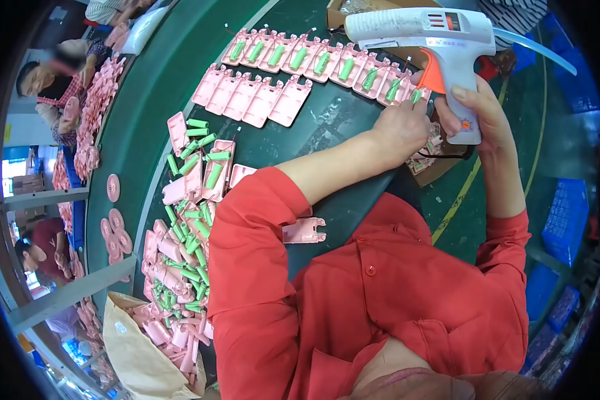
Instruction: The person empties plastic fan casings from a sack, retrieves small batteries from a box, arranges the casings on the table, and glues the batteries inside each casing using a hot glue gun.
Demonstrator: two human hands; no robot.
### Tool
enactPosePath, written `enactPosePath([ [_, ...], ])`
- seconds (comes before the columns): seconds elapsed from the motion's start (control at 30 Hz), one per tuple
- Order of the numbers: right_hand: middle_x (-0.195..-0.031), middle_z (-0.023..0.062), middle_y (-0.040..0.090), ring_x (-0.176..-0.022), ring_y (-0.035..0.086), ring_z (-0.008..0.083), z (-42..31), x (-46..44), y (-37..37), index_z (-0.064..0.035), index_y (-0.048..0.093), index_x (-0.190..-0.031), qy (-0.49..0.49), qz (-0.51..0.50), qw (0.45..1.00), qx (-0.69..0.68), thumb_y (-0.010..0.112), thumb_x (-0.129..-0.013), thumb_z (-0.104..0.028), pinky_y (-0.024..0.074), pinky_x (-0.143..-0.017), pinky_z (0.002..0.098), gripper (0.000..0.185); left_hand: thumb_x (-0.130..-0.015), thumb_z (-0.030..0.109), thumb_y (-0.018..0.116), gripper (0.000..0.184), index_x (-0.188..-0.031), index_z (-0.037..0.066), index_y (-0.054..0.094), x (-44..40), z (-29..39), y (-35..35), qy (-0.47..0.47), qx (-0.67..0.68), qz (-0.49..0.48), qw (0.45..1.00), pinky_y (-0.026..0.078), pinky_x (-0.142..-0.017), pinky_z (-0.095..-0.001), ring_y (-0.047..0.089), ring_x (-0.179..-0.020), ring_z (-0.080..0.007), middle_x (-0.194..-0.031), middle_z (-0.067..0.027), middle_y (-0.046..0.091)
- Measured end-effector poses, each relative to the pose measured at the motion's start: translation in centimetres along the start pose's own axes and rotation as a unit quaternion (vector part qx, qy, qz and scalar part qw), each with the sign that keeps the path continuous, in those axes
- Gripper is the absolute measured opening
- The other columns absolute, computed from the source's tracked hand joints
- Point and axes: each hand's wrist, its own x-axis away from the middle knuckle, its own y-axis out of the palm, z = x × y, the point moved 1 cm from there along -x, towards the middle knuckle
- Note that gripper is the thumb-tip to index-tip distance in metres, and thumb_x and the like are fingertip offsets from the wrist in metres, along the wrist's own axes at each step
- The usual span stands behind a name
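In my right hand (490,117) is a white hot glue gun (420,30), its handle gripped and its orange trigger (432,70) facing left. The nozzle points left above the row of shells. My left hand (405,130) reaches across, fingers bent down onto the pink plastic shell (407,100) at the row's right end; the fingertips are partly hidden. A green battery cell (416,96) lies in that shell. Several more pink shells (307,70) stand in the same row, each with a green cell (299,59) and thin wires. Pink shells without cells (240,100) form a second row below.
A heap of pink parts and green cells (187,247) covers the table's left side, beside a paper bag (140,353) of pink parts. Cardboard boxes (440,167) sit beyond the right edge. A conveyor (143,120) curves past; co-workers (60,80) are across it. Blue crates (567,220) stand right.
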Motion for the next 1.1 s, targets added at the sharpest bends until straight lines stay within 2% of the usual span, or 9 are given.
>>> enactPosePath([
  [0.27, -0.062, 0.0074, 0.056, -0.050, 0.053, 0.0116, 1.1, -1.4, 1.5, 0.0016, 0.053, -0.112, 0.011, -0.020, 1.000, -0.009, 0.066, -0.090, -0.029, 0.0445, -0.048, 0.0251, 0.040, -0.079, 0.013, 0.061, 0.010, -0.083, 0.003, 0.062, 2.7, 0.4, -1.9, 0.026, 0.056, 0.095, 0.994, 0.054, -0.064, -0.0375, 0.063, -0.083, -0.0266, -0.088, -0.0125, 0.058],
  [0.43, -0.063, 0.0076, 0.056, -0.049, 0.053, 0.0107, 1.9, -3.7, 2.5, 0.0002, 0.053, -0.112, 0.027, -0.059, 0.998, 0.002, 0.065, -0.091, -0.029, 0.0435, -0.047, 0.0251, 0.038, -0.077, 0.012, 0.065, 0.010, -0.077, 0.007, 0.057, 8.3, 0.2, -8.8, 0.007, 0.097, -0.018, 0.995, 0.053, -0.063, -0.0401, 0.062, -0.077, -0.0272, -0.078, -0.0078, 0.059],
  [0.57, -0.063, 0.0078, 0.056, -0.049, 0.053, 0.0103, 2.1, -5.1, 3.9, -0.0002, 0.052, -0.112, 0.044, -0.064, 0.997, 0.014, 0.065, -0.091, -0.029, 0.0436, -0.047, 0.0249, 0.038, -0.077, 0.011, 0.076, 0.020, -0.090, 0.004, 0.063, 13.6, -2.9, -13.4, -0.122, 0.128, -0.051, 0.983, 0.052, -0.065, -0.0385, 0.065, -0.078, -0.0256, -0.082, -0.0094, 0.064],
  [0.63, -0.060, 0.0063, 0.054, -0.049, 0.052, 0.0116, 1.6, -5.5, 4.4, 0.0011, 0.050, -0.118, 0.042, -0.064, 0.996, 0.050, 0.064, -0.091, -0.033, 0.0432, -0.047, 0.0238, 0.046, -0.074, 0.014, 0.080, 0.035, -0.102, 0.005, 0.061, 15.9, -5.2, -15.6, -0.294, 0.187, -0.024, 0.937, 0.055, -0.070, -0.0401, 0.067, -0.079, -0.0281, -0.082, -0.0120, 0.066],
  [0.7, -0.060, 0.0067, 0.055, -0.049, 0.052, 0.0116, 1.3, -6.1, 4.6, 0.0006, 0.050, -0.118, 0.048, -0.069, 0.995, 0.057, 0.064, -0.091, -0.034, 0.0434, -0.047, 0.0241, 0.046, -0.075, 0.011, 0.081, 0.053, -0.120, 0.000, 0.056, 18.0, -8.3, -17.7, -0.443, 0.193, 0.042, 0.874, 0.054, -0.068, -0.0322, 0.066, -0.076, -0.0181, -0.083, -0.0106, 0.067],
  [0.83, -0.063, 0.0076, 0.058, -0.050, 0.054, 0.0104, 0.3, -7.3, 6.4, -0.0017, 0.053, -0.112, 0.041, -0.091, 0.993, 0.066, 0.064, -0.092, -0.029, 0.0437, -0.045, 0.0244, 0.035, -0.081, 0.007, 0.079, 0.072, -0.140, -0.010, 0.042, 21.1, -14.9, -20.8, -0.518, 0.278, 0.120, 0.800, 0.048, -0.067, -0.0228, 0.059, -0.073, -0.0083, -0.079, -0.0034, 0.063],
  [0.9, -0.061, 0.0074, 0.057, -0.048, 0.053, 0.0110, 0.1, -8.1, 8.0, -0.0012, 0.053, -0.113, 0.037, -0.080, 0.992, 0.086, 0.063, -0.092, -0.031, 0.0431, -0.044, 0.0243, 0.038, -0.081, 0.009, 0.079, 0.058, -0.131, -0.007, 0.054, 22.5, -17.8, -20.0, -0.524, 0.304, 0.132, 0.785, 0.044, -0.065, -0.0210, 0.055, -0.071, -0.0061, -0.076, 0.0010, 0.059],
  [1.0, -0.058, 0.0070, 0.055, -0.046, 0.052, 0.0114, -0.4, -9.3, 9.6, -0.0010, 0.052, -0.114, 0.035, -0.084, 0.990, 0.108, 0.062, -0.093, -0.033, 0.0423, -0.044, 0.0242, 0.040, -0.084, 0.017, 0.077, 0.028, -0.109, 0.004, 0.072, 23.5, -20.4, -19.6, -0.486, 0.173, 0.116, 0.849, 0.037, -0.059, -0.0207, 0.045, -0.065, -0.0039, -0.071, 0.0060, 0.051],
  [1.1, -0.060, 0.0069, 0.056, -0.046, 0.052, 0.0105, -0.1, -11.1, 11.2, -0.0016, 0.052, -0.114, 0.035, -0.113, 0.986, 0.117, 0.062, -0.093, -0.033, 0.0419, -0.043, 0.0241, 0.040, -0.088, 0.019, 0.074, 0.026, -0.108, 0.003, 0.071, 23.1, -21.8, -20.0, -0.492, 0.163, 0.131, 0.845, 0.042, -0.060, -0.0212, 0.051, -0.067, -0.0045, -0.075, 0.0040, 0.057],
])
